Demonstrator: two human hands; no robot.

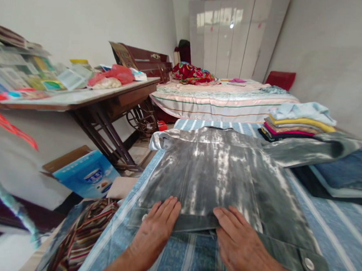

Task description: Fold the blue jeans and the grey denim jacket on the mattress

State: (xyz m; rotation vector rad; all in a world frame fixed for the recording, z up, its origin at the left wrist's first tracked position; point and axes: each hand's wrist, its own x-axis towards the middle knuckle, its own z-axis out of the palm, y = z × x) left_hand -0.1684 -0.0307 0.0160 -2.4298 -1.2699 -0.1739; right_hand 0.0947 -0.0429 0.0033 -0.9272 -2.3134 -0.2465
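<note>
Grey jacket is laid flat on the striped sheet, centre of frame. Left hand and right hand are pressed palm-down on its hem at bottom centre, fingers extended, nothing gripped. Folded clothes are stacked at right. Table is seen at left.

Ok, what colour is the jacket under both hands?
The denim jacket is faded grey with whitish streaks; head view shows it best.
</note>
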